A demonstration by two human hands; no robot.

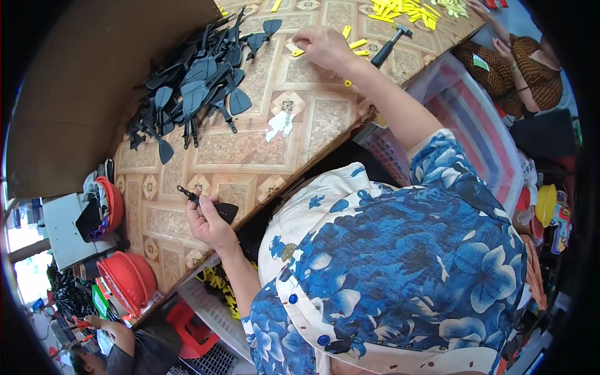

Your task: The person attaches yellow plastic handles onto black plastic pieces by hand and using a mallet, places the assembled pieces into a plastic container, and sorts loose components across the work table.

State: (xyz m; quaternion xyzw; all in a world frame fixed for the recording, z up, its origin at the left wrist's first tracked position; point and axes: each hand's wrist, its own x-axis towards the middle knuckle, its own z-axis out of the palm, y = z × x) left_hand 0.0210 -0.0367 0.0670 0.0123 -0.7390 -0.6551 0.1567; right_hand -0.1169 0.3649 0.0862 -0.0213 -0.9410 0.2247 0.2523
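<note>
My left hand (212,226) is closed around a black plastic paddle-shaped piece (226,212) above the table's near left part. The narrow jointed end sticks out past my thumb, and the wide blade shows on the other side. Farther out, my right hand (324,49) has its fingers curled together over a yellow plastic strip (298,53), whose end shows below the fingertips. Several more yellow strips (358,44) lie around that hand. A hammer (390,47) with a black handle rests to their right. Many similar black paddle pieces (197,81) form a heap left of my right hand.
A large cardboard box (69,87) stands behind the heap. More yellow strips (400,9) are piled at the far edge. Red basins (128,281) sit at the left end, near a co-worker (134,350). Another person (519,69) sits at far right. A striped bag (478,125) hangs below the table edge.
</note>
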